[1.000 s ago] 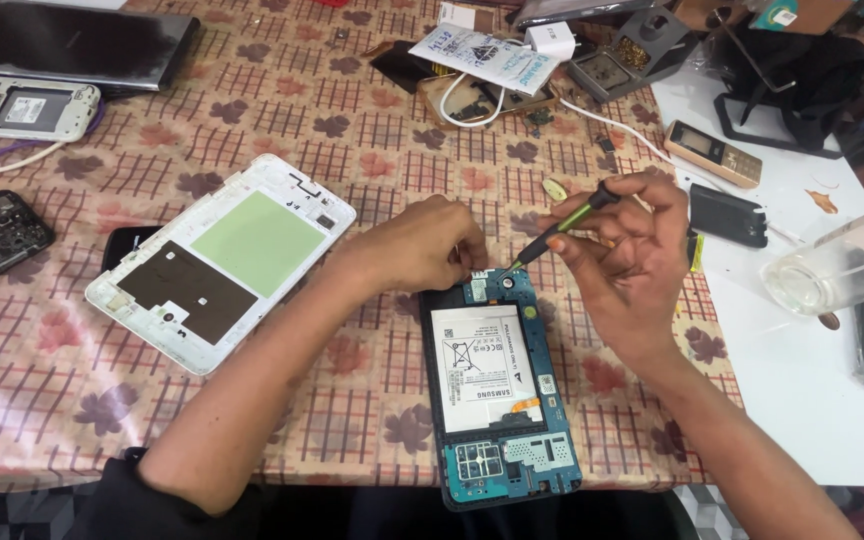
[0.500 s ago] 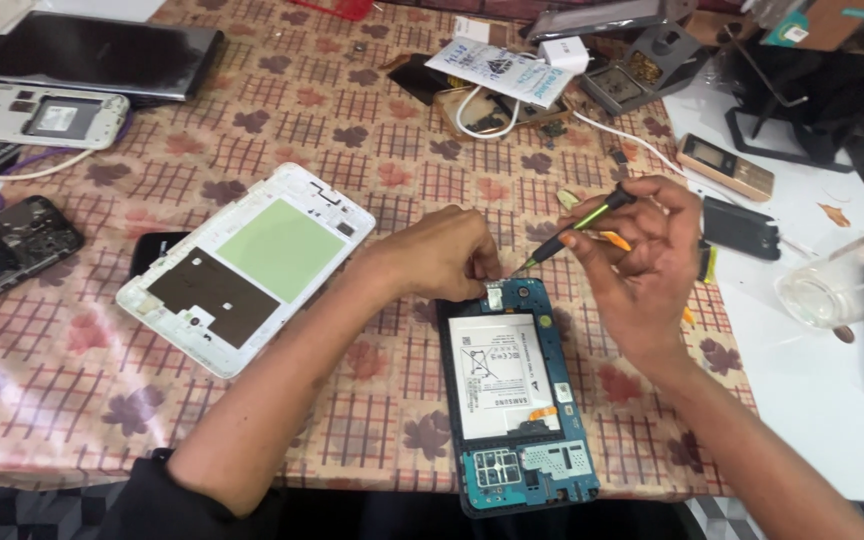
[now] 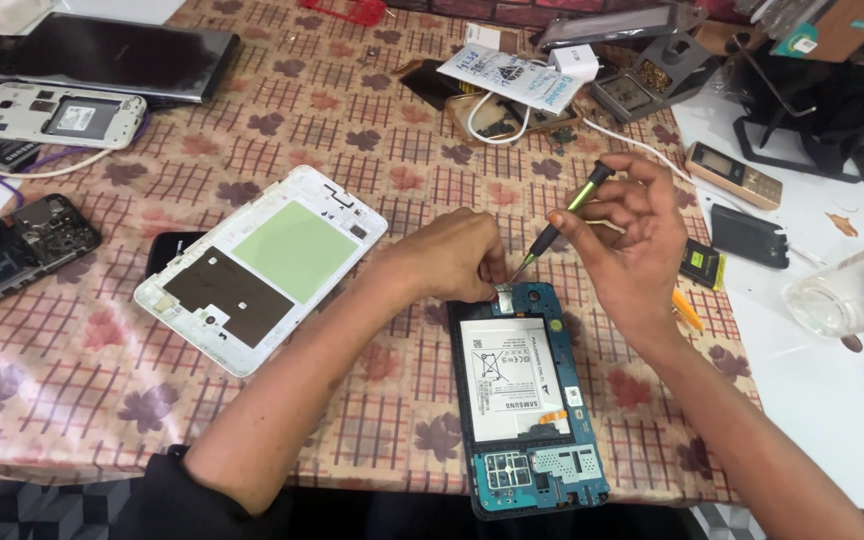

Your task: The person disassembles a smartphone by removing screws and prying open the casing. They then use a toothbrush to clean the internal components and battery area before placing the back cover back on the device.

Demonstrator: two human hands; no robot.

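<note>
Near the frame's centre, an opened tablet lies flat on the table, its battery and blue board exposed. At its top edge the left hand pinches a small metal piece, apparently to steady it. From the right, the right hand closes its grip on a screwdriver, tip angled down to that corner. Left of centre lies the white back cover, inside up, clear of the work.
</note>
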